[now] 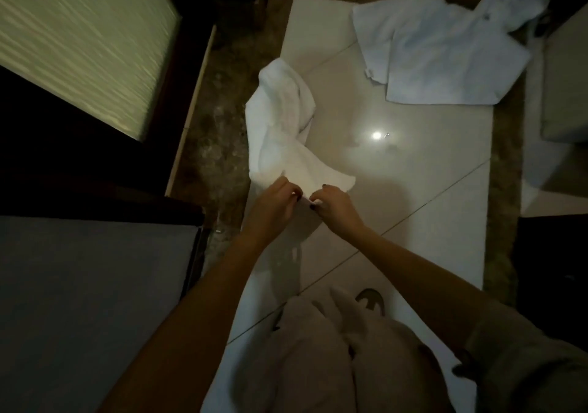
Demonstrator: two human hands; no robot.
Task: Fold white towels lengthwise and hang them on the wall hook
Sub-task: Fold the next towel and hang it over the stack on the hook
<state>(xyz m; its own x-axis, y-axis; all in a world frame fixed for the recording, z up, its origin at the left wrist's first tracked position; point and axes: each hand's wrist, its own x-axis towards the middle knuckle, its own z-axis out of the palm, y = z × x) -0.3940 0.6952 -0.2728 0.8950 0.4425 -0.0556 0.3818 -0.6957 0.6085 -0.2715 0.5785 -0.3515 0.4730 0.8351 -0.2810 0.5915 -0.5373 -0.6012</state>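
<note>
White towel (280, 126) droops bunched and twisted before the person, its near edge pinched between fingers and thumb of the left hand (273, 204) and the right hand (335, 205), close together. It looks soft, limp and light, and will likely sag unless held by two corners of one long edge. Well apart, other towels (445, 53) lie spread on the tiled floor (413, 174).
</note>
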